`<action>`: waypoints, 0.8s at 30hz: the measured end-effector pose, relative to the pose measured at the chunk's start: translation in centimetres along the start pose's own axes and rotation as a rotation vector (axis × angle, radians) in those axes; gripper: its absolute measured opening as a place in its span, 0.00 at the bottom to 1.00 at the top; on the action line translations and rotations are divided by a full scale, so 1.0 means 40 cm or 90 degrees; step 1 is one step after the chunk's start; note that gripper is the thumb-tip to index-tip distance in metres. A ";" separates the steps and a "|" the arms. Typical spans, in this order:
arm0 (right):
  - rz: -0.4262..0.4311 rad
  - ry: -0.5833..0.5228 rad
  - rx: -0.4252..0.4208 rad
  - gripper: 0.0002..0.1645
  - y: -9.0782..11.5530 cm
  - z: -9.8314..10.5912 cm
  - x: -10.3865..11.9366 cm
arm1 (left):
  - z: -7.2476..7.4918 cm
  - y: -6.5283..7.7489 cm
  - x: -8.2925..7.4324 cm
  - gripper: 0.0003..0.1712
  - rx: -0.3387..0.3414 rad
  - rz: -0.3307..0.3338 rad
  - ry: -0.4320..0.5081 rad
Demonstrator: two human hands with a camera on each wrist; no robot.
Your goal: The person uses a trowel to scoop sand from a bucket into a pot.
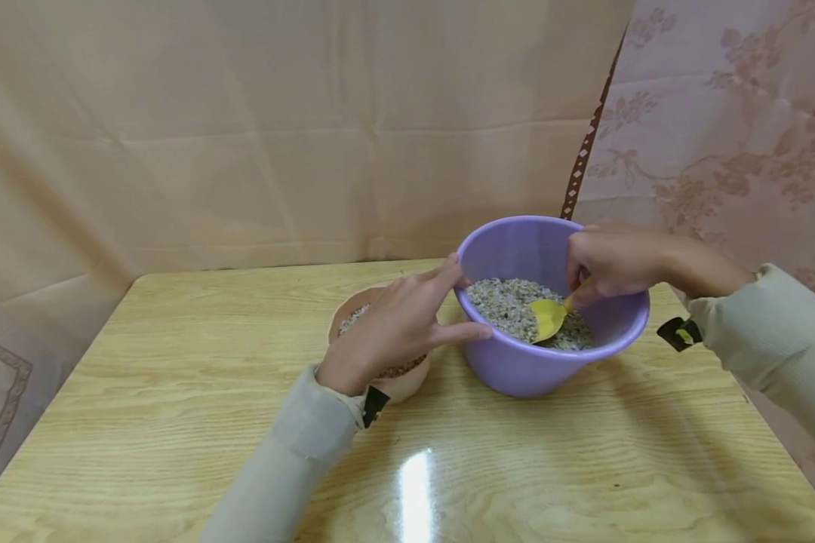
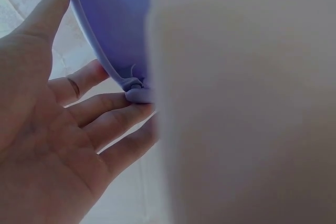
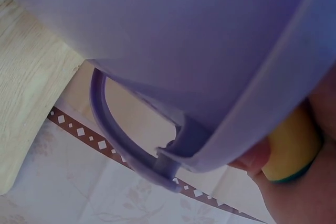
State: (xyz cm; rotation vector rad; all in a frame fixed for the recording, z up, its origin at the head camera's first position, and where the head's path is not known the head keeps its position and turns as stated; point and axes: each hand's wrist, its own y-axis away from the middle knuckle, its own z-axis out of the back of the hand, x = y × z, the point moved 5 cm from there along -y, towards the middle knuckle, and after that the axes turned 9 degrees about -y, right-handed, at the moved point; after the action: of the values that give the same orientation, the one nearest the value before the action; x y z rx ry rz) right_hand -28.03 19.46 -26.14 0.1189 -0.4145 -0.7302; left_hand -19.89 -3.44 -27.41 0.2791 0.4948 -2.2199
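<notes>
A purple bucket [image 1: 516, 369] with pale gravel [image 1: 505, 302] in it stands on the table. My left hand [image 1: 397, 324] rests against the bucket's left rim, its thumb and fingers spread and fairly straight; in the left wrist view, fingertips touch the bucket near its handle joint [image 2: 137, 85]. Inside the bucket, my right hand [image 1: 607, 260] grips a small yellow shovel [image 1: 548, 318] by its handle, and the blade sits in the gravel. Below my left forearm and hand is a peach-coloured pot [image 1: 407, 385], partly hidden, holding pale gravel and brown grains.
The wooden table [image 1: 176, 392] extends left and towards me. A beige cloth [image 1: 278, 151] hangs behind it, with a patterned pink cloth [image 1: 733, 136] at the right. The bucket's handle [image 3: 113, 129] hangs outside its wall in the right wrist view.
</notes>
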 end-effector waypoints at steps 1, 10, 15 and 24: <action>0.002 -0.001 -0.002 0.06 0.001 0.001 -0.001 | 0.000 0.000 -0.001 0.32 -0.002 -0.001 0.000; 0.011 -0.026 -0.004 0.05 0.005 -0.001 -0.004 | -0.001 -0.002 -0.003 0.33 0.001 0.005 0.006; 0.026 -0.048 -0.014 0.04 0.008 -0.002 -0.001 | -0.002 -0.001 -0.001 0.32 0.000 0.002 0.004; 0.009 -0.072 -0.025 0.04 0.011 -0.005 -0.004 | -0.002 0.000 0.000 0.31 -0.003 0.009 -0.011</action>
State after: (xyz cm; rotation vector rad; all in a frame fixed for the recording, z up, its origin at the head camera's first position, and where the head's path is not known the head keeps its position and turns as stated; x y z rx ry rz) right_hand -27.75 19.88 -26.27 0.0382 -0.5077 -0.7335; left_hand -19.88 -3.39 -27.48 0.2598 0.4865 -2.2051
